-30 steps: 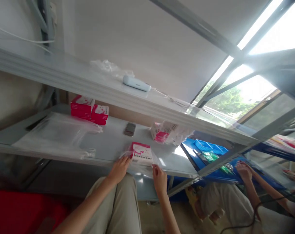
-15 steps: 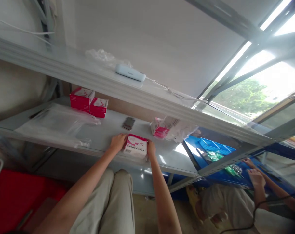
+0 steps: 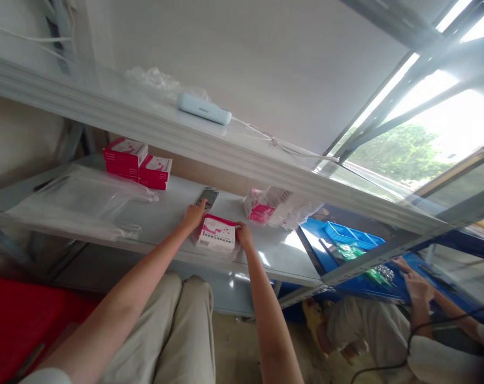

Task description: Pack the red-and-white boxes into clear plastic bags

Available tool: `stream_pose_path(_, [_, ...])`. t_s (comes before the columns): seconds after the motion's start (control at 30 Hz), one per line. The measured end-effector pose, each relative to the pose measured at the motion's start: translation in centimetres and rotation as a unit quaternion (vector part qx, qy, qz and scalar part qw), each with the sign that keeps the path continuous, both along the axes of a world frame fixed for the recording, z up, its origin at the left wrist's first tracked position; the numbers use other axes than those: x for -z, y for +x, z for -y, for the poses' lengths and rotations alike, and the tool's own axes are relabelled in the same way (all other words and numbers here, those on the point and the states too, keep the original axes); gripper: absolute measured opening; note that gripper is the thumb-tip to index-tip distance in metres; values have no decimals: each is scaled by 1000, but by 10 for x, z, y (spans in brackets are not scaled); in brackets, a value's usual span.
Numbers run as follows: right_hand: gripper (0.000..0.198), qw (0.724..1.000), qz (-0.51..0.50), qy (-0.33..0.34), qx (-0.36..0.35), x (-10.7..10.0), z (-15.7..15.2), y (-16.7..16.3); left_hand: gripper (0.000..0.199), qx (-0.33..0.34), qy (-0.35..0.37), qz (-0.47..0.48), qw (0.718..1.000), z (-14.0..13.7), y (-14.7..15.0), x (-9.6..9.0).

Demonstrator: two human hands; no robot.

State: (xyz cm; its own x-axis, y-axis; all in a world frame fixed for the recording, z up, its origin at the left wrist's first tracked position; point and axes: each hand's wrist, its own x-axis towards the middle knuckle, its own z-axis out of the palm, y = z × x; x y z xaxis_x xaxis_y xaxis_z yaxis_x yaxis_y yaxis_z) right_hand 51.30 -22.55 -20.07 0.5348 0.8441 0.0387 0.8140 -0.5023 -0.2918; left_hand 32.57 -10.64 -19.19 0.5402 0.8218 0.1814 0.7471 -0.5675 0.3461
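A pink and white cardboard box point(image 3: 216, 236), printed with a barcode, lies near the front edge of the grey shelf, with clear plastic around its lower part. My left hand point(image 3: 193, 216) is just beyond its left corner, a finger stretched onto the dark phone point(image 3: 208, 198) behind the box. Nothing is held in that hand. At the box's right side, my right hand point(image 3: 244, 234) has its fingers bent against the upper right corner and grips it there; some of the fingertips are hidden.
Stacked pink boxes point(image 3: 125, 157) stand at the back left, behind flat clear plastic bags point(image 3: 77, 205). To the right lies a plastic-wrapped pink box point(image 3: 261, 207). An upper shelf carrying a pale blue device point(image 3: 204, 109) overhangs. Another person's hands point(image 3: 418, 285) work beside a blue tray point(image 3: 354, 237).
My left hand has left the box's side and reached forward to the phone. My right hand stays at the box. The whole view has shifted slightly.
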Motion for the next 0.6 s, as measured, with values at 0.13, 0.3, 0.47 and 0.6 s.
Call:
stream_pose_path(0.13, [35,998,-27,40,-33,14,31,-5,40,48,16,-5,999,15,-27,13])
stream_pose_path(0.3, [42,981,-72,151,-97,18,82,0,36,97,88,109,985,51,-75,22])
stream_pose_path(0.47, [49,960,-28,182,-211,-33,58,-8,53,158,82,288,941,79,-68,8])
stream_pose_path(0.6, [113,949,-42,-52,-307,-60,12,-32,58,179,-8,321,930,84,-38,14])
